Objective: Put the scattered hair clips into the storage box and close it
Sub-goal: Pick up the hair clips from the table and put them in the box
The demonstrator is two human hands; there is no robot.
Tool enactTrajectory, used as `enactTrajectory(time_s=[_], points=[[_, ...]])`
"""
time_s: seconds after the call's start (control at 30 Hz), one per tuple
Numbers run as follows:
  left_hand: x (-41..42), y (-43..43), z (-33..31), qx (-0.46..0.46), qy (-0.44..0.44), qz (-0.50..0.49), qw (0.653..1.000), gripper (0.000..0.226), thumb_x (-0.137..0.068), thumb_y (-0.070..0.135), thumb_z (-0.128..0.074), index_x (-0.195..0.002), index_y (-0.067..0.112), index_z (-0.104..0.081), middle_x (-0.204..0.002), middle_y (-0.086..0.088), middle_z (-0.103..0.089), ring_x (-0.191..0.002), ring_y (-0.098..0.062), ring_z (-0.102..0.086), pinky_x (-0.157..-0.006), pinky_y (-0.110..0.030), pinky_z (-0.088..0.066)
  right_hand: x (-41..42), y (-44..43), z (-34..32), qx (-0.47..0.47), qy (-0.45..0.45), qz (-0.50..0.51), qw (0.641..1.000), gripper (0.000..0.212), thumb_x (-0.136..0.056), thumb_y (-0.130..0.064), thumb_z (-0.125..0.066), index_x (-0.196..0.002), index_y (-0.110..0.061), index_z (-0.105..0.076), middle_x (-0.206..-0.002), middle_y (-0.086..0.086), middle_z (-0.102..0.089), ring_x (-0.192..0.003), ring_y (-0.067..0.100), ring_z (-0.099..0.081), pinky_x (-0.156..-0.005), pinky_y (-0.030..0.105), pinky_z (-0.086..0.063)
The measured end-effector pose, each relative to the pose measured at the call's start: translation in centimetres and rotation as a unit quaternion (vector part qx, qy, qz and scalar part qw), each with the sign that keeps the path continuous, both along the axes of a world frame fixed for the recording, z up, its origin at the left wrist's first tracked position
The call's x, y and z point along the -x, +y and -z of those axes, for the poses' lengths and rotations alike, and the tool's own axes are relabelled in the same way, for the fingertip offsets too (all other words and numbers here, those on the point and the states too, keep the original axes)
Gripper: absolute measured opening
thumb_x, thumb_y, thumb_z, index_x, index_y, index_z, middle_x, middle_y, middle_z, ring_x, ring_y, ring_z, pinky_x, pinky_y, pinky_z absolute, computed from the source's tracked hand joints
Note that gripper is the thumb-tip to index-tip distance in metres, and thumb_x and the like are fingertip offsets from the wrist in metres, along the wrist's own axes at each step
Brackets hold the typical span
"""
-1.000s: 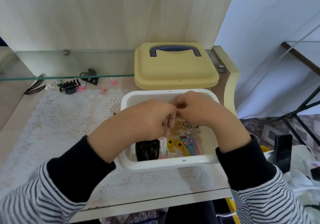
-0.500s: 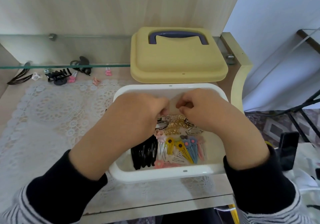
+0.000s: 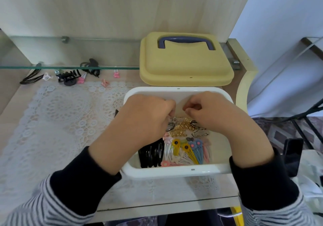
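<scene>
Parted since a moment ago, left hand and right hand curled over gold clips inside the open white storage box; impossible to tell any hold. Yellow lid just behind the box, scattered hair clips behind-left.

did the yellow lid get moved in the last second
No. The yellow lid still lies right behind the storage box, front edge along its back rim; only the camera shifted.
</scene>
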State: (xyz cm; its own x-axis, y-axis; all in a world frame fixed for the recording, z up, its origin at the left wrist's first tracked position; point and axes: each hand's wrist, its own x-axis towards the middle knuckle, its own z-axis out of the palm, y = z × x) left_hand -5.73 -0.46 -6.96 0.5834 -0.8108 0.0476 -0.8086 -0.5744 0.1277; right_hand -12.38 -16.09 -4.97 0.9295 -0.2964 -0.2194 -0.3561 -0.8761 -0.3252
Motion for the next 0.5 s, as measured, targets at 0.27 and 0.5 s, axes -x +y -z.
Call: enactTrajectory(time_s=[0.27, 0.5], points=[[0.7, 0.7, -2.4, 0.102, -0.014, -0.034, 0.994, 0.024, -0.094, 0.029, -0.040, -0.114, 0.037, -0.052, -0.104, 0.014, -0.065, -0.091, -0.013, -0.061, -0.071, -0.029, -0.045, 0.5, 0.8, -1.9, -0.015, 0.023, -0.004, 1.000, 0.024, -0.094, -0.037, -0.051, -0.097, -0.021, -0.069, -0.088, -0.001, -0.069, -0.082, 0.017, -0.064, -0.075, 0.032, -0.051], [-0.5, 6.0, -3.7, 0.333, -0.083, -0.061, 0.937, 0.022, -0.090, 0.027, -0.050, -0.107, 0.026, -0.065, -0.098, 0.015, -0.068, -0.085, -0.009, -0.064, -0.070, -0.034, -0.051, 0.5, 5.1, -4.5, -0.029, -0.248, 0.034, 0.968, 0.015, -0.091, -0.027, -0.055, -0.089, -0.020, -0.069, -0.084, -0.010, -0.066, -0.082, 0.008, -0.061, -0.076, 0.028, -0.050]])
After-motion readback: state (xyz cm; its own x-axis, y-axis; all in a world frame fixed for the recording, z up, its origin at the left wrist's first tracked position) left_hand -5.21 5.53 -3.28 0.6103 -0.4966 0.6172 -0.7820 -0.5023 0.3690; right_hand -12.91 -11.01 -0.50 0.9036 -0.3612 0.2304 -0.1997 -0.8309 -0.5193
